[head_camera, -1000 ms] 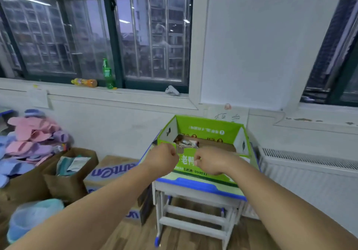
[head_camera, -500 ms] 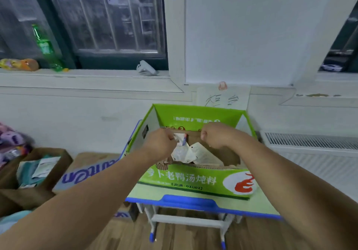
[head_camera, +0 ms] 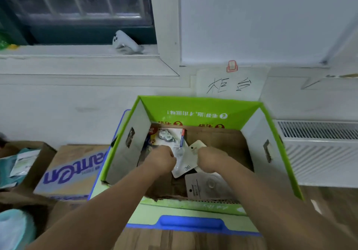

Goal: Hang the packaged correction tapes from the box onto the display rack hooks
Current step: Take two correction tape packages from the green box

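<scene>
An open green cardboard box (head_camera: 199,108) stands on a small desk (head_camera: 191,224) with a blue front edge. Both my hands are down inside it. My left hand (head_camera: 160,160) and my right hand (head_camera: 210,159) have curled fingers and together grip a white-backed correction tape package (head_camera: 184,167) marked 36. Another package (head_camera: 170,136) with a clear blister lies at the box's back left. A third package (head_camera: 207,186) lies face down at the front right, under my right wrist. No display rack is in view.
A brown carton with blue lettering (head_camera: 73,170) sits left of the desk, and an open box of packets (head_camera: 21,164) further left. A white radiator (head_camera: 317,151) is on the right. A paper sign (head_camera: 230,84) hangs on the wall; a white controller (head_camera: 126,43) lies on the sill.
My view has tipped down and moved closer over the box. Both hands went from the box's front rim down into it and now hold a package between them.
</scene>
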The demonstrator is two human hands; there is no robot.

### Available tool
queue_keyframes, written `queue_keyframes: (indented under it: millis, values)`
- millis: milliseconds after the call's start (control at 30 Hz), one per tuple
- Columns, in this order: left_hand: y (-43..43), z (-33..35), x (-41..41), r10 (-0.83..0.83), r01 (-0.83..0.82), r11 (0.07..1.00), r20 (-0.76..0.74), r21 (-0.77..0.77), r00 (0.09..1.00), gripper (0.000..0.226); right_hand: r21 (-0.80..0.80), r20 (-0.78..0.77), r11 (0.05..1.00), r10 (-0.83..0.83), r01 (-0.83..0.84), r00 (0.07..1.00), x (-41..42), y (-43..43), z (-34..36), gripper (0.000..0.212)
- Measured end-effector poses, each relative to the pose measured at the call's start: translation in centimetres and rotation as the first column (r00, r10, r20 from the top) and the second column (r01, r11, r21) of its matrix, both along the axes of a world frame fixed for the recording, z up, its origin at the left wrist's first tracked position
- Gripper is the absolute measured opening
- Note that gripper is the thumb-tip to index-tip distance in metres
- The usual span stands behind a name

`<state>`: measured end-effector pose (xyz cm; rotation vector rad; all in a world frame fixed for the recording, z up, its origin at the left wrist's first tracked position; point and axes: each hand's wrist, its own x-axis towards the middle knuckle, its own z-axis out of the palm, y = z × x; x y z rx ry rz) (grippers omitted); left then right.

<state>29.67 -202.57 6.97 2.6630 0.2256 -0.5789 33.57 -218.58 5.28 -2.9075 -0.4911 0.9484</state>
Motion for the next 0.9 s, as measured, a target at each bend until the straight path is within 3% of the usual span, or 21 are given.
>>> queue_keyframes:
  millis: [100,200,433,533,567,633,667,700,767,900]
  values:
    - [-0.2,-2.0,1.4,-0.004,0.004,1.0,-0.063,0.0,0.998,0.037,-0.053,-0.042,0.999,-0.016,0.013,0.999,-0.5,-0.8,-2.1,0.033]
    - [-0.7,-3.1,1.5,-0.032,0.034,0.999,-0.125,0.017,0.992,0.015,-0.091,-0.118,0.996,-0.005,-0.006,0.993,-0.1,-1.3,-3.5,0.037]
    - [-0.6,-4.0,1.4,-0.005,0.011,0.999,-0.144,0.036,0.99,0.024,-0.056,-0.122,0.997,-0.058,0.051,0.991,0.4,-1.4,-4.3,0.025]
    - [-0.8,-3.1,1.3,0.095,-0.101,0.993,-0.099,-0.055,0.991,0.034,0.142,-0.052,0.967,-0.208,0.214,0.977,1.2,-2.0,-3.3,0.018]
    - [-0.8,-2.8,1.3,0.169,-0.179,0.974,-0.077,-0.142,0.983,0.042,0.293,-0.074,0.887,-0.35,0.356,0.934,1.6,-2.3,-2.8,0.024]
    - [-0.8,-2.3,1.4,0.304,-0.309,0.881,-0.071,-0.358,0.95,0.056,0.555,-0.317,0.505,-0.607,0.661,0.729,2.2,-2.6,-2.1,0.031]
    - [-0.9,-2.0,1.3,0.318,-0.322,0.83,-0.087,-0.456,0.944,0.054,0.59,-0.456,0.319,-0.626,0.741,0.632,2.3,-2.6,-1.8,0.028]
    - [-0.9,-2.0,1.3,0.303,-0.313,0.787,-0.108,-0.531,0.947,0.045,0.592,-0.548,0.215,-0.6,0.777,0.583,2.3,-2.5,-1.6,0.024]
    - [-0.8,-2.1,1.1,0.297,-0.332,0.7,-0.164,-0.632,0.941,0.026,0.576,-0.655,0.132,-0.515,0.807,0.552,2.0,-2.1,-1.5,0.019]
    - [-0.4,-2.4,1.3,0.368,-0.414,0.582,-0.227,-0.7,0.902,0.021,0.547,-0.717,0.089,-0.463,0.832,0.521,2.0,-2.2,-2.1,0.014]
